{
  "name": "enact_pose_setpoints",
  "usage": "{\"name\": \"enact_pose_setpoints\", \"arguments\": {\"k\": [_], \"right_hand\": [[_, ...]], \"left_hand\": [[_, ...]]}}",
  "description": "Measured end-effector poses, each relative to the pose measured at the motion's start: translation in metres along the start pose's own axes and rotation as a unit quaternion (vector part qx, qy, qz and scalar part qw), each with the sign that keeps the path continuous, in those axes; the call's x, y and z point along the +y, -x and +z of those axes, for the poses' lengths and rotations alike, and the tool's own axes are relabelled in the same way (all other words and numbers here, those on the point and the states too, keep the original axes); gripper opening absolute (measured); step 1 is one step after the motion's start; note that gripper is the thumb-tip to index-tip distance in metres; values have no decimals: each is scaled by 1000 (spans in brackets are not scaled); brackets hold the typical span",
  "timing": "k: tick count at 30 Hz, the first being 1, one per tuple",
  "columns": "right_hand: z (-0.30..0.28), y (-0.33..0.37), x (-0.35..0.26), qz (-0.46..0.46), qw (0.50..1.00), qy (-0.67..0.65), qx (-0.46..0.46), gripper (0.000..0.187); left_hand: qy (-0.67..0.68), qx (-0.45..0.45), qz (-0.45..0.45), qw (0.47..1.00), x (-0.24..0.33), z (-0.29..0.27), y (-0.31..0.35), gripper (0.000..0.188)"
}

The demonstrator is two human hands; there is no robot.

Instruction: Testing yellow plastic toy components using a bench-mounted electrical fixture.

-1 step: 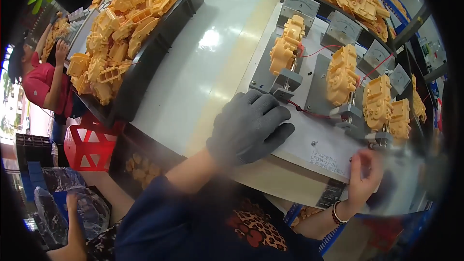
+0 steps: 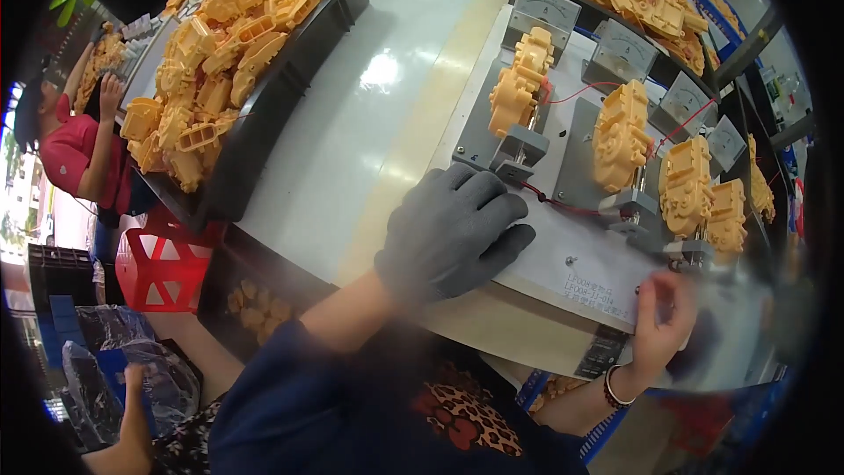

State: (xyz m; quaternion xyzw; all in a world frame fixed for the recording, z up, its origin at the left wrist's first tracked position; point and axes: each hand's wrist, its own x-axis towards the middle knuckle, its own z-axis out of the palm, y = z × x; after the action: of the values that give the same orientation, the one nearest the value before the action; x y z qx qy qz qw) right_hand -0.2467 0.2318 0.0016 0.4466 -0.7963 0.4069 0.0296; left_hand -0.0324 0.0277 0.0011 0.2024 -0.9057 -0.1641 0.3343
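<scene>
My left hand [image 2: 457,233], in a grey glove, rests palm down on the near edge of the white board [image 2: 576,255]. Its fingers are apart, and I see nothing held. Just beyond its fingertips is a grey test fixture [image 2: 523,151] bearing a yellow plastic gearbox housing [image 2: 526,79]. My bare right hand [image 2: 666,321] is at the board's front right corner, fingers curled in toward the thumb; what they hold, if anything, is hidden. Nearest to it is a metal clamp [image 2: 690,253] below another yellow housing [image 2: 687,186]. A third housing [image 2: 621,136] sits on the middle fixture.
Analog meters [image 2: 622,51] stand behind the fixtures, joined by red wires. Black bins [image 2: 290,79] heaped with yellow housings flank the table. A red plastic stool [image 2: 167,268] is at the left. One co-worker in a red shirt [image 2: 83,158] sits far left; another's arm [image 2: 134,422] shows lower left.
My hands and the fixtures stay in place. Only the co-worker's arm at the lower left has shifted very slightly.
</scene>
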Motion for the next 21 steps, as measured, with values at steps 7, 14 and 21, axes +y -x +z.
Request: {"name": "enact_pose_setpoints", "arguments": {"k": [7,14,21], "right_hand": [[-2,0,-3,14,1000,2,14,13],[-1,-1,-4,1,1000,4,12,14],[-2,1,-2,4,1000,-8,19,14]], "left_hand": [[19,3,6,1000,2,0,-2,18],[20,1,-7,1000,3,1,-1,18],[15,-4,-11,1000,4,0,-1,17]]}}
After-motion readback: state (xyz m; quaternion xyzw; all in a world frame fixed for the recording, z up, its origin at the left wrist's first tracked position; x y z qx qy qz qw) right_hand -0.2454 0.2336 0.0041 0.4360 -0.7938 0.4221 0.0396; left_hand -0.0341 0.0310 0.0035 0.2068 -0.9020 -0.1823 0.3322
